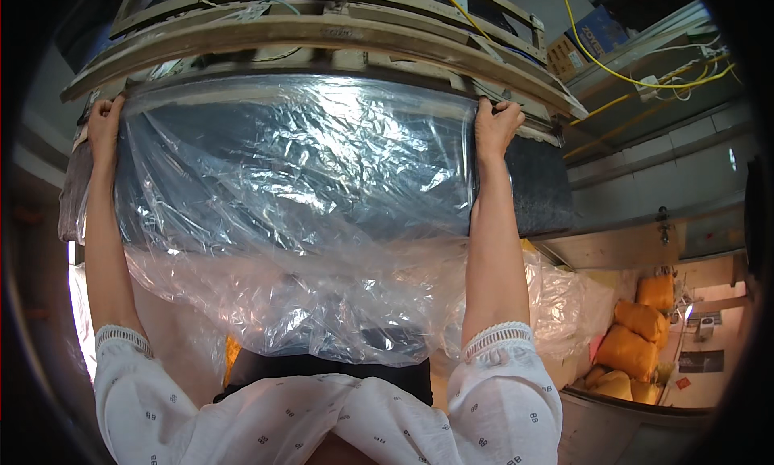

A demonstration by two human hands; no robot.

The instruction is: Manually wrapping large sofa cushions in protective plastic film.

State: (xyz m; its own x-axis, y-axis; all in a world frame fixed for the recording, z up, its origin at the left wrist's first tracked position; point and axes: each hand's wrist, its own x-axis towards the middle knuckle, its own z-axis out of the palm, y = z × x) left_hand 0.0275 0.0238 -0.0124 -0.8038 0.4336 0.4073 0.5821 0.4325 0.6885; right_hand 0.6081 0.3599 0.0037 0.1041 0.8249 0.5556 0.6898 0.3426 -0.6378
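Your left hand [105, 128] and right hand [496, 130] pinch the plastic sheet [306, 171] by its far edge; the dark cloth [532, 193] looks mostly covered, right end bare.

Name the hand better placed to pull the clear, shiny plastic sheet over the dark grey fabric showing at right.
Probably the right hand: it holds the plastic sheet near its upper right corner, beside the dark grey fabric. The left hand holds the opposite side.
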